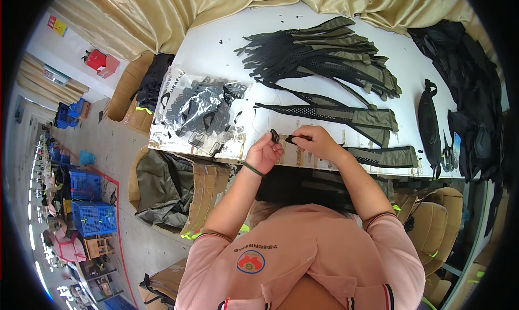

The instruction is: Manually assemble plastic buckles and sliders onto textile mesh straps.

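My left hand (265, 154) is closed near the table's front edge, pinching a small black plastic buckle (275, 136) between thumb and fingertips. Close beside it, my right hand (318, 142) grips the narrow black end of a strap (389, 157). The strap's mesh and olive-grey part lies to the right beyond my forearm. A short gap seems to separate the buckle from the strap end. Left of my hands, a clear plastic bag (203, 112) holds many black buckles, and a few loose ones lie by it. Similar straps (346, 115) rest on the table just beyond my hands.
A heap of mesh straps (324, 55) covers the back of the white table (216, 50). At right lie a long black padded piece (430, 123), scissors (447, 156) and piled black fabric (459, 72). Cardboard boxes (208, 193) stand below the front edge; a gold curtain (238, 4) hangs behind.
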A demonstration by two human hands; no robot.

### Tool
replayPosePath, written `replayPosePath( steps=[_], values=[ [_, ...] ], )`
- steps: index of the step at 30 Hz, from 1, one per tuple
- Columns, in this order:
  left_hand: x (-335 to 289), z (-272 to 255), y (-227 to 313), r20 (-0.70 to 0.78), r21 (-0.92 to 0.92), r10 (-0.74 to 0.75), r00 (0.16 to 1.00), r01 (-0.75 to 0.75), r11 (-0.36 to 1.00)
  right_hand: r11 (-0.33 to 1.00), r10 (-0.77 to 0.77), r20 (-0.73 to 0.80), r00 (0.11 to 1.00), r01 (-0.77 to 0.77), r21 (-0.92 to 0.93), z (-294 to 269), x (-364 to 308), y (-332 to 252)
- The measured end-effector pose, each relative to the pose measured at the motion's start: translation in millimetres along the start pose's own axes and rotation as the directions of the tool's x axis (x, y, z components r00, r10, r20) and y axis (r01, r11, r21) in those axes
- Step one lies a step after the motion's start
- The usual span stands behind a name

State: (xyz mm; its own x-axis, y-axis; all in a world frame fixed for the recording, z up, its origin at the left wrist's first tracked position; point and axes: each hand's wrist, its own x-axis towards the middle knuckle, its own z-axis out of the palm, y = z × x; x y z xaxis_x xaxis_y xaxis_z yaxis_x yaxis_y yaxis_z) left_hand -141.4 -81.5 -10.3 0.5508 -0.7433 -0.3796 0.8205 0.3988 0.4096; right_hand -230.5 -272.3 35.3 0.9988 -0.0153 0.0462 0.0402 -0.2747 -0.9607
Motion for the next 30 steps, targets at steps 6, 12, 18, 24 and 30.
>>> replayPosePath(
  steps=[6,12,18,24,30],
  values=[
    [-4,16,-14,0.168,-0.051,-0.069,0.983,0.079,0.996,0.935,0.153,0.079,0.985,-0.170,0.311,1,-4,-18],
    [-8,32,-18,0.196,-0.061,-0.131,0.972,0.146,0.987,0.951,0.070,0.113,0.991,-0.101,0.293,3,-8,-13],
    [-11,33,-19,0.083,0.038,-0.158,0.984,0.155,0.987,0.983,-0.143,0.092,0.985,0.152,-0.101,-1,-9,-18],
    [-10,30,-21,0.078,0.046,-0.133,0.988,0.130,0.990,0.991,-0.128,-0.144,0.981,0.120,-0.064,15,-14,-21],
    [-11,37,-25,-0.041,0.214,0.064,0.997,-0.054,0.975,0.990,-0.134,-0.123,0.983,0.137,0.019,9,-10,-30]
  ],
)
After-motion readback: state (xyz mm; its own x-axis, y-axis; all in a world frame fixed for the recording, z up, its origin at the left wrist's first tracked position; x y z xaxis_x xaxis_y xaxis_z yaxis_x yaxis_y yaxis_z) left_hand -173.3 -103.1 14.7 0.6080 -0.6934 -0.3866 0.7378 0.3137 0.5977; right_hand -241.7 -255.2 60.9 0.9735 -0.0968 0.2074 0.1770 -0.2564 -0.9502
